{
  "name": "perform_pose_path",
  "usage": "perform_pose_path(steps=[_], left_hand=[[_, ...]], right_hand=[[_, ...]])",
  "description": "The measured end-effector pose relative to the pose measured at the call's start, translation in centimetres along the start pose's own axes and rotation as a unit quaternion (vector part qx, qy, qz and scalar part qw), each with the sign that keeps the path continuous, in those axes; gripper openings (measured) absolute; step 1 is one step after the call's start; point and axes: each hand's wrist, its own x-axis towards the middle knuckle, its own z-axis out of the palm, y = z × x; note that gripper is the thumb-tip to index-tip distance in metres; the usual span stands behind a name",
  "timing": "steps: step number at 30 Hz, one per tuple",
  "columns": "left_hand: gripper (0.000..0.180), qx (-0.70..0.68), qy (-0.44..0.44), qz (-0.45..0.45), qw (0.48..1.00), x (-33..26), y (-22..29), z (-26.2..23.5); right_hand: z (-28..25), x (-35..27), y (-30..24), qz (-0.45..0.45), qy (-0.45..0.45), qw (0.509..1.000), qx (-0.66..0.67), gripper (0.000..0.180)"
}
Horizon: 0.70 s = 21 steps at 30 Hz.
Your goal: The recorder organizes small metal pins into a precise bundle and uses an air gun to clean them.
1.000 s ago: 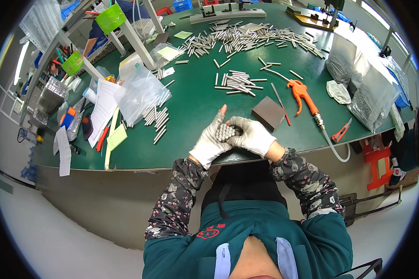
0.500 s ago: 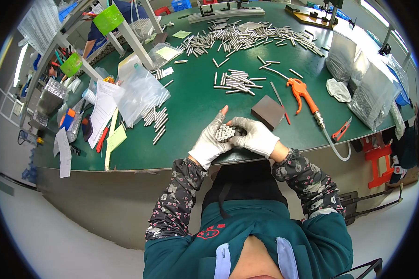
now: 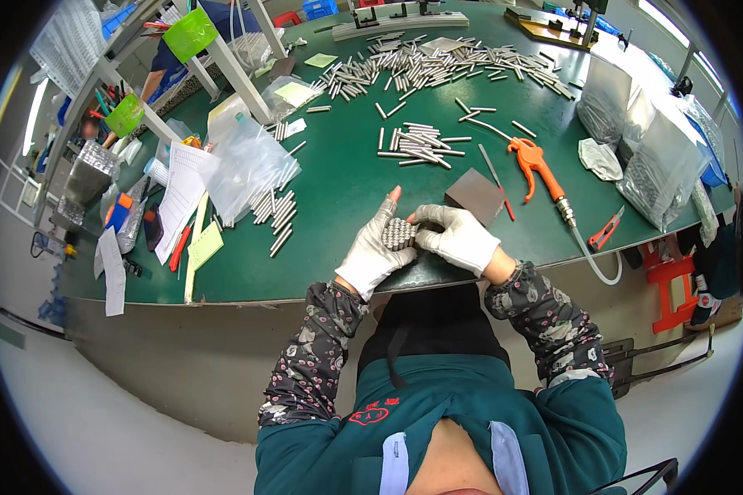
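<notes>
- Fingers (image 3: 421, 216) of both gloved hands close around a bundle of metal rods (image 3: 399, 234), above the worktop (image 3: 338, 190).
- Step now looks like squaring the rods; next needs a steady squeeze.

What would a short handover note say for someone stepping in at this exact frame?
Left hand, white-gloved: palm cupped against a bundle of short grey metal rods held end-on.
Right hand, white-gloved: fingers closed on the bundle's other side.
Bundle sits at the near edge of the green table, beside a dark square block.
Done: one handful gathered.
Left: loose rods in a small pile mid-table and a large spread at the far side. Orange air blow gun lies right.
</notes>
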Motion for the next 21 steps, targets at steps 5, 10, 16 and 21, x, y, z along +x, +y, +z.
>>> perform_pose_path(steps=[5, 10, 16, 21], left_hand=[[0.093, -0.072, -0.012, -0.01, 0.997, 0.0, -0.6, 0.0], [0.093, -0.059, 0.01, -0.009, 0.998, 0.1, -0.3, 0.4], [0.09, -0.015, 0.035, 0.005, 0.999, 0.5, -0.9, 0.7], [0.09, -0.373, 0.123, -0.184, 0.901, 1.2, 3.8, 2.6]], right_hand=[[-1.4, -0.5, -2.4, -0.127, 0.158, 0.904, -0.376, 0.02], [-3.2, -0.7, -1.3, -0.03, 0.222, 0.741, -0.633, 0.059], [-3.6, -1.2, -1.3, -0.047, 0.199, 0.801, -0.563, 0.05], [-0.4, -2.5, -4.9, -0.213, 0.091, 0.843, -0.486, 0.041]])
